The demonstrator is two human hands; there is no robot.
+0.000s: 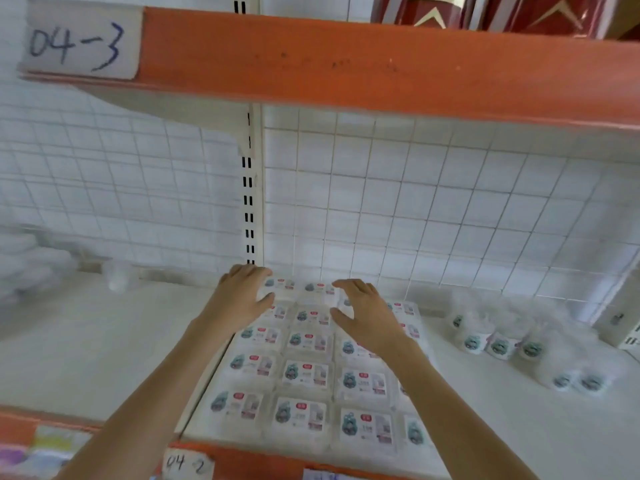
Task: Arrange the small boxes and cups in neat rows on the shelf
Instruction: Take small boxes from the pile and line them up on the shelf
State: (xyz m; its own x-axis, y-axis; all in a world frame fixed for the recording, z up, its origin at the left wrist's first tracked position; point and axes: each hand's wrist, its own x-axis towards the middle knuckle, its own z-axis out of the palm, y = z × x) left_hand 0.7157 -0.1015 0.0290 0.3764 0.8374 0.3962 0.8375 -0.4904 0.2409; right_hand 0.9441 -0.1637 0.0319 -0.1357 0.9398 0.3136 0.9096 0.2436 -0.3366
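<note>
Shelf: white board [86, 341] with an orange front edge, carrying boxes in the middle and cups at right.
Boxes: flat clear boxes [304, 375] with white labels lie face up in a grid, touching side by side, from the near edge to the back wall.
Box contents: cannot tell through the blur.
Box axis: each box's long side runs left to right; label print reads upright from the near side.
Box count: four columns and about six rows; the right column is partly cut off by the right arm, so the exact number cannot be told.
Cups: small clear cups [498, 344] with round green labels stand in a loose cluster to the right of the boxes, apart from them; about seven labels show, blurred.
Left hand: left hand [242, 296] hovers at the far left corner of the grid, fingers spread and lightly bent, holding nothing.
Right hand: right hand [363, 313] is over the far rows right of centre, fingers spread, thumb out, holding nothing.
Upper shelf: orange shelf [346, 64] overhead with a paper tag [81, 41] reading 04-3.
Lower tag: tag [187, 464] on the near edge reads 04-2.
</note>
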